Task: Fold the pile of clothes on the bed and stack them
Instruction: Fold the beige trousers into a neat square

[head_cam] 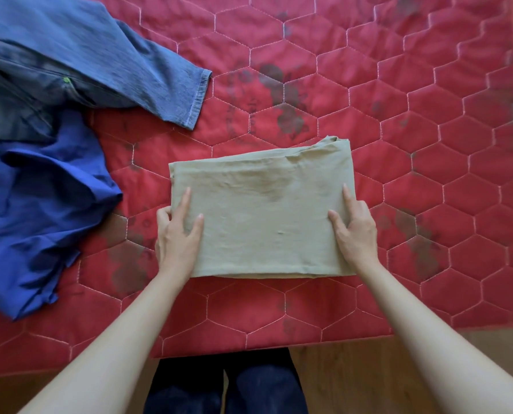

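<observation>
A khaki garment (264, 210) lies folded into a flat rectangle in the middle of the red quilted bed (398, 130). My left hand (177, 234) holds its left edge, thumb and forefinger flat on top and the other fingers curled round the side. My right hand (353, 225) holds the right edge the same way, two digits lying on the cloth. To the left lies the unfolded pile: blue jeans (114, 55) with one leg stretched toward the centre, a dark grey garment (16, 94), and a bright blue garment (40, 210) crumpled below them.
The bed's front edge (279, 348) runs just before my legs, with wooden floor (368, 377) beyond it. The red quilt's right side shows only stitched hexagons and dark stains.
</observation>
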A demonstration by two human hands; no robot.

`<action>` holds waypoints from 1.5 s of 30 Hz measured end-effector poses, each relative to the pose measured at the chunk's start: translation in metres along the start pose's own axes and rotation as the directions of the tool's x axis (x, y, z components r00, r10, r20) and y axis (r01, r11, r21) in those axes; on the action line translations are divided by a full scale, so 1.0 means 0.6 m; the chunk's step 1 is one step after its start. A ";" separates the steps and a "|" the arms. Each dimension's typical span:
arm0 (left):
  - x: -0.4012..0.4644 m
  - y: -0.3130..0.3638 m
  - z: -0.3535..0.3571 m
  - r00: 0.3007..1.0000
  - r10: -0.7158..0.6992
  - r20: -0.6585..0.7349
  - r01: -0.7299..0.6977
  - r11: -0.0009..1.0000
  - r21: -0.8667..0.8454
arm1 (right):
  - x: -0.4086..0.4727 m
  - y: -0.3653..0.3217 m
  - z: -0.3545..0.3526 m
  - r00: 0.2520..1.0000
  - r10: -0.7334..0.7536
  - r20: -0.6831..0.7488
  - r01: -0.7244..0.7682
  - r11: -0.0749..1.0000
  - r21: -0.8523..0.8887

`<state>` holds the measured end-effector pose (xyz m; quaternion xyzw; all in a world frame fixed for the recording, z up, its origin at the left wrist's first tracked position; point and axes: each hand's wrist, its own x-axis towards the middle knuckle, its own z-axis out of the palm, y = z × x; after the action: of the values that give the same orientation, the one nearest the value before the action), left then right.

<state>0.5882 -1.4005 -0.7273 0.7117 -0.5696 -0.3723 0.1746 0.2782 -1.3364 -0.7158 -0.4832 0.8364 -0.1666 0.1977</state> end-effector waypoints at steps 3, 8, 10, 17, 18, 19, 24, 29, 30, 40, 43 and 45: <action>0.006 0.017 -0.006 1.000 0.010 -0.013 -0.010 0.999 -0.033 | -0.006 -0.011 -0.008 0.997 -0.042 -0.071 0.039 0.998 -0.040; 0.013 0.076 0.010 0.999 0.054 -0.010 -0.054 0.998 -0.010 | 0.016 0.006 -0.044 0.988 -0.074 -0.132 0.073 0.997 -0.018; 0.016 0.120 0.037 0.997 0.076 -0.015 -0.076 0.997 -0.003 | 0.042 0.032 -0.072 0.985 -0.078 -0.153 0.078 0.997 -0.007; 0.020 0.342 0.200 0.989 0.148 -0.018 -0.149 0.988 -0.049 | 0.182 0.185 -0.246 0.972 -0.094 -0.216 0.091 0.996 -0.025; 0.022 0.380 0.229 0.987 0.159 -0.019 -0.160 0.985 -0.062 | 0.207 0.210 -0.276 0.969 -0.098 -0.226 0.093 0.995 -0.036; 0.026 0.417 0.257 0.986 0.168 -0.022 -0.169 0.983 -0.076 | 0.233 0.235 -0.305 0.966 -0.101 -0.236 0.092 0.995 -0.048; 0.067 0.570 0.381 0.977 0.204 -0.064 -0.212 0.965 -0.157 | 0.371 0.340 -0.411 0.953 -0.113 -0.282 0.086 0.991 -0.105; 0.121 0.620 0.464 0.985 0.172 0.025 -0.172 0.984 0.039 | 0.484 0.431 -0.419 0.999 0.016 -0.047 -0.024 0.983 -0.180; 0.127 0.616 0.474 0.989 0.126 0.072 -0.135 0.981 0.141 | 0.494 0.444 -0.409 0.998 0.054 0.027 -0.048 0.979 -0.197; 0.156 0.631 0.569 0.739 0.610 0.286 -0.652 0.540 0.533 | 0.536 0.353 -0.243 0.941 -0.310 0.137 0.338 0.888 -0.310; 0.184 0.643 0.613 0.768 0.557 0.317 -0.629 0.564 0.535 | 0.554 0.312 -0.195 0.928 -0.342 0.147 0.373 0.863 -0.341; 0.198 0.631 0.628 0.785 0.532 0.318 -0.607 0.555 0.569 | 0.559 0.312 -0.180 0.928 -0.347 0.132 0.371 0.848 -0.378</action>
<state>0.0645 -1.5560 -0.7613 0.4817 -0.8688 -0.1142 -0.0013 -0.0664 -1.5305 -0.7673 -0.6655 0.7413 -0.0135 0.0857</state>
